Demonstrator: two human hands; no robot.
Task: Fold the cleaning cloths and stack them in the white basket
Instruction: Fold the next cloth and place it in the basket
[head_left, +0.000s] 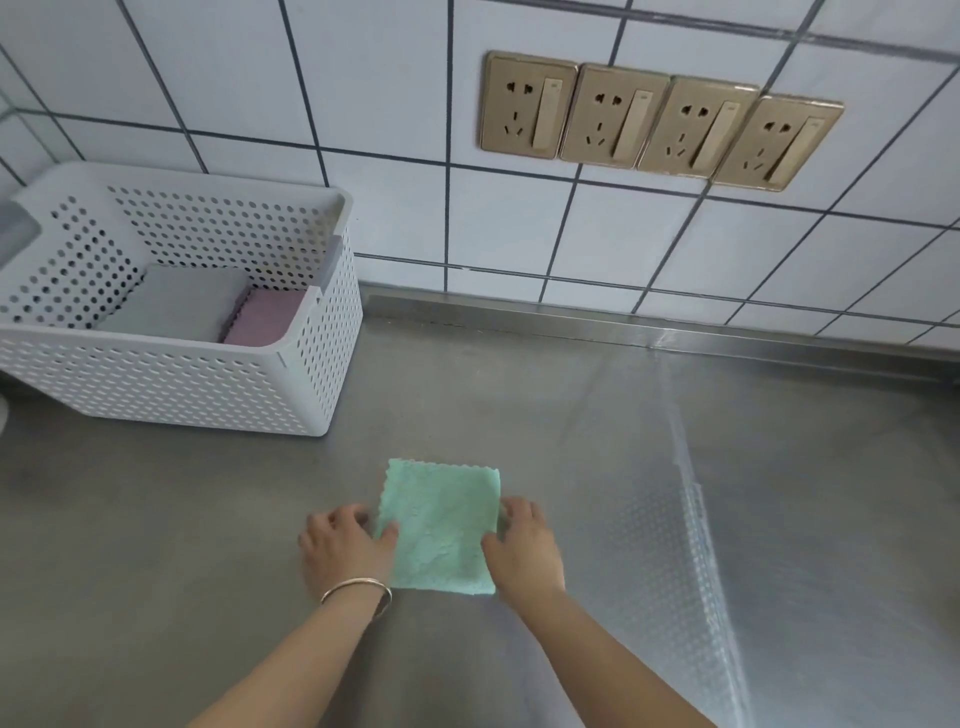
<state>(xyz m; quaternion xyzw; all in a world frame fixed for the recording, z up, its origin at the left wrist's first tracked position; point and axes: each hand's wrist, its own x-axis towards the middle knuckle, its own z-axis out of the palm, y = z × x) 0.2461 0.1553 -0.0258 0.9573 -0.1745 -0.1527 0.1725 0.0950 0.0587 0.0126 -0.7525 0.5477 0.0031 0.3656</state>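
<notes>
Head view: the left hand (347, 545) and right hand (524, 543) pinch the side edges of the folded green cloth (441, 527), thumbs on top, fingers curled at its edges. It lies flat on the steel counter (519, 405), open surface all round. The white basket (171, 306) stands well apart at far left, holding a grey cloth (176, 301) and a pink cloth (265, 317).

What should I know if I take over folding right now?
Left hand: gripping the left edge of the green cloth, thumb on top.
Right hand: gripping its right edge the same way.
The green cloth lies folded into a square on the steel counter.
Done: a grey cloth and a pink cloth already sit in the white basket, back left.
Left: lift the green cloth into the basket. No other cloths are in view.
</notes>
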